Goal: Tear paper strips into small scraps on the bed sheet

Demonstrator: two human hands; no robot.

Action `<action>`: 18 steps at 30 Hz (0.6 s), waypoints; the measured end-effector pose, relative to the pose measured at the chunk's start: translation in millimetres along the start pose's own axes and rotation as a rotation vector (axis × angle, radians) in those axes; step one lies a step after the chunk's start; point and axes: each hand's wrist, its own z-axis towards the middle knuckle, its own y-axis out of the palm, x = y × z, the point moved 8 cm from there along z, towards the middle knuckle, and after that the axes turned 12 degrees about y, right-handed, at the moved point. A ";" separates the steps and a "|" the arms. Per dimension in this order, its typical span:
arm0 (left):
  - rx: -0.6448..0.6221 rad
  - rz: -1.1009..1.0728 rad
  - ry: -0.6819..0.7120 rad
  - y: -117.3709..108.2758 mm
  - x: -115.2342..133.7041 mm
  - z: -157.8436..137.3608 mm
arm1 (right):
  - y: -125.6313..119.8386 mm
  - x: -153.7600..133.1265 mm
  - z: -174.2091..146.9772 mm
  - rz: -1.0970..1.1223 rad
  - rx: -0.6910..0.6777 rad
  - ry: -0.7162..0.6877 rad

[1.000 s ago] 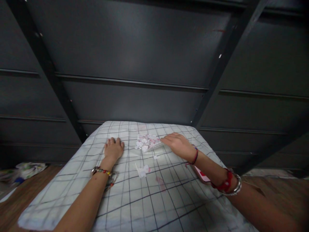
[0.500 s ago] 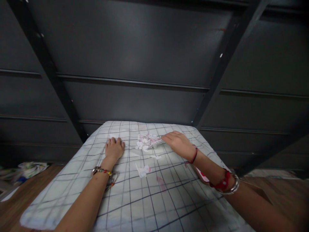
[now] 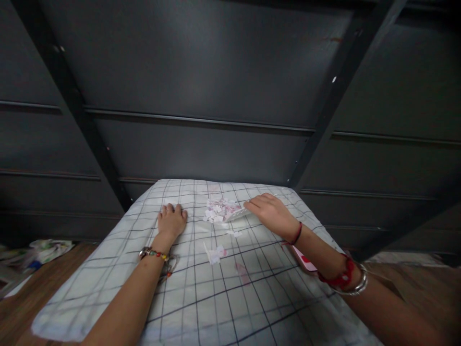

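Observation:
My left hand (image 3: 172, 220) lies palm down on the checked cloth (image 3: 194, 293), its fingers stretched out and holding nothing. Right of the middle, my right hand (image 3: 272, 215) pinches the edge of a thin white piece of paper (image 3: 236, 214); its fingers partly hide the paper. That piece slants up beside a heap of small white and pink paper scraps (image 3: 217, 209). Closer to me are a smaller cluster of scraps (image 3: 216, 254) and a few loose strips. Under my right forearm, a pink and red flat object (image 3: 304, 258) shows in part.
A dark panelled metal wall (image 3: 201, 149) rises right behind the cloth-covered surface. Wooden floor (image 3: 68, 264) shows on both sides. Plastic bags and other clutter (image 3: 46, 252) lie at the far left.
My right hand has shifted slightly to the right with the paper, and more of the scrap heap shows beside it. My left hand rests in the same place.

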 end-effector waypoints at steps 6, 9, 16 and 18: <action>-0.003 -0.011 0.001 1.1 1.1 0.4 | -16.2 19.1 -21.8 0.055 0.005 -0.032; 0.002 -0.009 -0.013 3.0 -0.4 0.8 | -20.7 22.7 -23.0 0.142 0.054 -0.019; -0.001 -0.015 -0.008 2.9 -1.3 0.9 | -11.8 -31.5 7.9 0.312 0.102 -0.206; -0.009 -0.009 -0.015 3.3 -1.7 1.0 | -13.1 -45.4 13.7 0.292 0.124 -0.258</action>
